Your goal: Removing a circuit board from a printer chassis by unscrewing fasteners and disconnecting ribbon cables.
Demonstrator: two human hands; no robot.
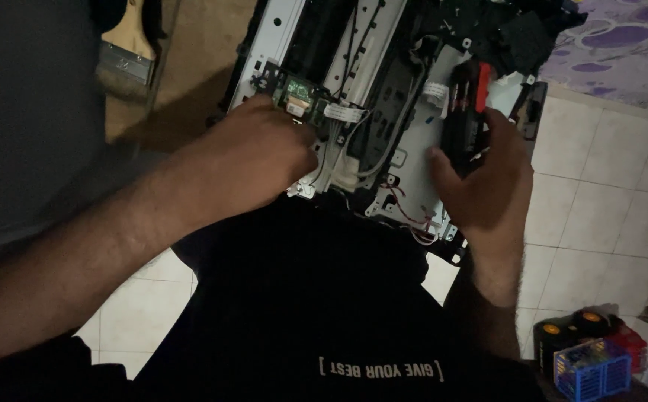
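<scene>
The small green rectangular circuit board point(299, 94) sits on the opened grey-white metal printer chassis point(413, 160), touching the left hand point(261, 152) at that hand's 1 o'clock. Its fingers curl shut at the board's lower edge, apparently pinching there; the contact itself is hidden. The right hand point(488, 175) wraps closed round a black-and-red plastic-handled screwdriver point(464, 112), long axis running 12 to 6, well apart at the board's 3 o'clock.
</scene>
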